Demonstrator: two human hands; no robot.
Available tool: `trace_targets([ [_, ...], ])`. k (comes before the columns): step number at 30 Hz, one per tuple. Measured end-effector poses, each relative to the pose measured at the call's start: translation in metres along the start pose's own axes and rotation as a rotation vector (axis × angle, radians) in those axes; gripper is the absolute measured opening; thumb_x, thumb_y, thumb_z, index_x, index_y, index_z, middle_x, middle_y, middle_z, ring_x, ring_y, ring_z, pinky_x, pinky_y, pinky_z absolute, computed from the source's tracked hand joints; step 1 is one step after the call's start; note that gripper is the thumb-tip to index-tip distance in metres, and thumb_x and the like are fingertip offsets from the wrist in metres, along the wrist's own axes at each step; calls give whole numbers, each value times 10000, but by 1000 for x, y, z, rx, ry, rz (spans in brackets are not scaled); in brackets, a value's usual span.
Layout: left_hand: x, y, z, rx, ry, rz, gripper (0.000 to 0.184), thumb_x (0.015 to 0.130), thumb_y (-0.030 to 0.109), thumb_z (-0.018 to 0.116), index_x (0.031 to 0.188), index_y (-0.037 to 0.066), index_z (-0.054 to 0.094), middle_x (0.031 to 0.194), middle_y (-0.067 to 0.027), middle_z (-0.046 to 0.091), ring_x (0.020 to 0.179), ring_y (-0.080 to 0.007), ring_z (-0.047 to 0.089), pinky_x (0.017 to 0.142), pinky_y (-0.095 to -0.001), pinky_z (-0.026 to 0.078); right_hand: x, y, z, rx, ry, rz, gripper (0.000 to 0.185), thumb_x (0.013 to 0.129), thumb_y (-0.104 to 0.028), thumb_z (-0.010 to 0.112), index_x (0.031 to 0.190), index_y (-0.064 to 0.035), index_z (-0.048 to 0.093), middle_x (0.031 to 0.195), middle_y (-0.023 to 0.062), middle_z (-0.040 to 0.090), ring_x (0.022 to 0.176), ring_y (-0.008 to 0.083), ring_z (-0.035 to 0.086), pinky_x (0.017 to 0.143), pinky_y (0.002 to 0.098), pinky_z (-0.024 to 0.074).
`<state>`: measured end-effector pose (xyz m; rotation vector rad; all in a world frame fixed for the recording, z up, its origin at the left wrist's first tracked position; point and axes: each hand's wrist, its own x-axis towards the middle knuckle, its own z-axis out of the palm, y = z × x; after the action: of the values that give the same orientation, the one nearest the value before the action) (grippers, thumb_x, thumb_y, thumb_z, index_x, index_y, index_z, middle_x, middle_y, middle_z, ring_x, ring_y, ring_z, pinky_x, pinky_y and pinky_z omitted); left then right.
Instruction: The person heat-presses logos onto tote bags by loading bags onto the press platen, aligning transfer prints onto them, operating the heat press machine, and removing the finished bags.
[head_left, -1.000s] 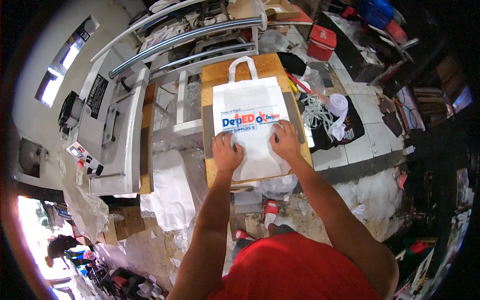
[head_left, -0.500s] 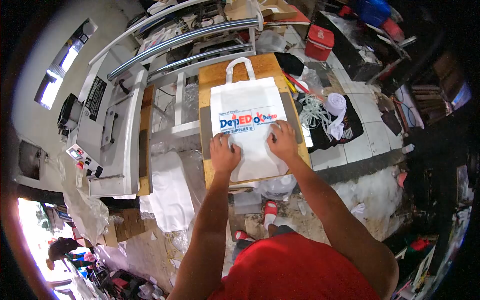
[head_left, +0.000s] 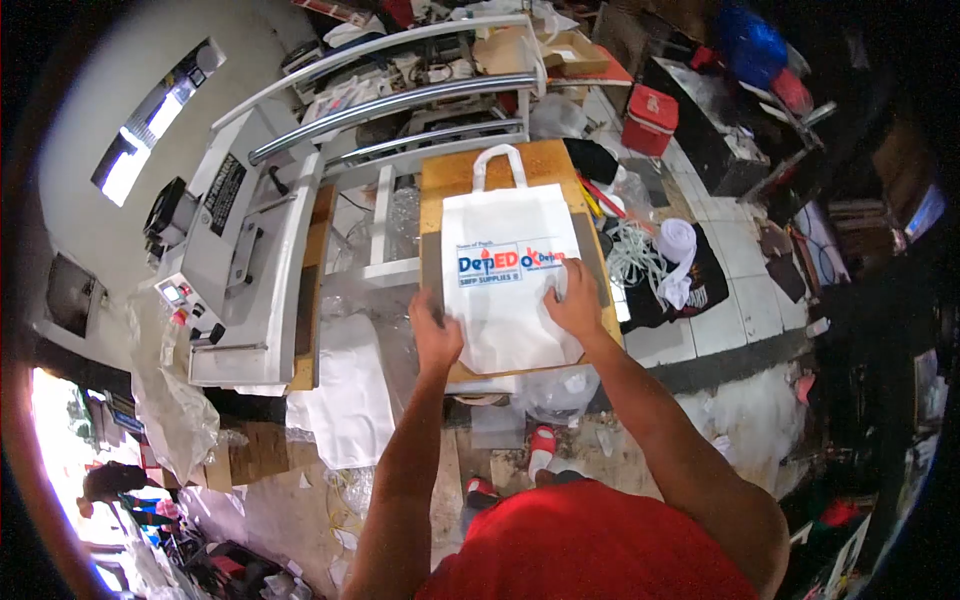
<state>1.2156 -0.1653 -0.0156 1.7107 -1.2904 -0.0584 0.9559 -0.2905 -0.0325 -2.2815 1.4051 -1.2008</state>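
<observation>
A white tote bag (head_left: 512,335) with looped handles lies flat on a wooden board (head_left: 445,180). Blue and red print (head_left: 490,265) reading "DepED" and "SBFP SUPPLIES" crosses its front. Beside the bag's lower left edge is my left hand (head_left: 435,335), slightly blurred, thumb apart from the fingers. My right hand (head_left: 575,305) rests over the bag's right edge, with bent fingers near the end of the print and the thumb spread away from them. Neither hand visibly grips the bag.
A heat press machine (head_left: 235,250) with rails (head_left: 390,110) stands at left. White bags (head_left: 345,400) hang below it. On the right lie a white fabric roll (head_left: 677,242), looped strips (head_left: 635,250) and dark cloth (head_left: 710,285). A red cooler (head_left: 650,120) stands behind.
My left hand has moved off the print to the bag's left edge. My right hand has shifted slightly toward the right edge. The camera view has tilted a little.
</observation>
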Motion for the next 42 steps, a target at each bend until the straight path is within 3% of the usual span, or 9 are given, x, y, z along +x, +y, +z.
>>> trace_targets([
  [4, -108, -26, -92, 70, 8, 57, 573, 776, 7, 531, 1338, -47, 430, 1292, -273, 490, 1239, -470, 438, 1087, -526, 339, 8, -9, -9, -90, -129, 31, 725, 775, -284, 694, 1387, -8, 420, 1370, 232, 469, 1254, 418, 472, 1060, 507, 393],
  [10, -385, -86, -253, 302, -184, -543, 599, 766, 135, 616, 1310, -49, 443, 1256, -283, 495, 1176, -486, 472, 1052, -504, 387, 50, -103, -22, -162, 183, -257, 462, 824, -149, 697, 1233, 11, 553, 1206, 237, 578, 1145, 419, 537, 1002, 489, 419],
  [14, -578, -140, -326, 346, -1198, -1301, 551, 797, 282, 606, 1264, -7, 571, 1254, -302, 571, 1187, -442, 545, 1000, -475, 470, 47, -243, 71, 350, 14, -481, 249, 804, -67, 684, 1042, -28, 623, 1014, 202, 640, 981, 416, 606, 886, 492, 472],
  [16, -622, -146, -341, 259, -1196, -1379, 508, 820, 278, 590, 1247, 3, 585, 1187, -284, 601, 1127, -428, 576, 955, -470, 487, 29, -349, 105, 420, -336, -479, 204, 881, -56, 572, 1078, -32, 619, 1065, 233, 642, 1029, 431, 602, 893, 503, 486],
  [22, -631, -193, -319, 37, -277, -1328, 395, 887, 267, 544, 1196, 35, 628, 985, -230, 688, 947, -385, 669, 821, -453, 537, 23, -605, 247, 642, -140, -1029, 247, 889, -107, 541, 1084, 43, 569, 1116, 222, 634, 1044, 453, 600, 915, 503, 495],
  [26, -617, -171, -321, -262, 156, -1308, 364, 904, 262, 536, 1181, 50, 638, 906, -205, 718, 870, -369, 700, 772, -457, 554, 29, -673, 294, 148, -479, -773, 303, 933, -221, 527, 1112, 20, 569, 1070, 233, 664, 1018, 398, 649, 864, 505, 519],
  [28, -649, -177, -319, -279, 139, -1315, 340, 896, 287, 546, 1152, 89, 652, 896, -166, 731, 846, -337, 707, 763, -460, 555, 33, -670, 297, -22, -692, -625, 340, 970, -281, 503, 1131, 12, 563, 1070, 238, 668, 1008, 386, 661, 846, 508, 522],
  [33, -696, -173, -340, 340, -759, -1020, 243, 885, 306, 581, 1066, 167, 665, 946, -67, 742, 837, -266, 713, 770, -423, 563, 28, -651, 276, -36, -549, -591, 327, 963, -333, 514, 1076, -36, 589, 937, 198, 701, 889, 371, 697, 768, 500, 547],
  [42, -628, -269, -396, 198, -953, -957, 235, 865, 302, 610, 1049, 169, 671, 986, -74, 735, 839, -285, 710, 782, -423, 573, 33, -526, 159, -72, -472, -421, 565, 921, -577, 544, 942, -32, 691, 917, 166, 719, 847, 339, 701, 717, 470, 536],
])
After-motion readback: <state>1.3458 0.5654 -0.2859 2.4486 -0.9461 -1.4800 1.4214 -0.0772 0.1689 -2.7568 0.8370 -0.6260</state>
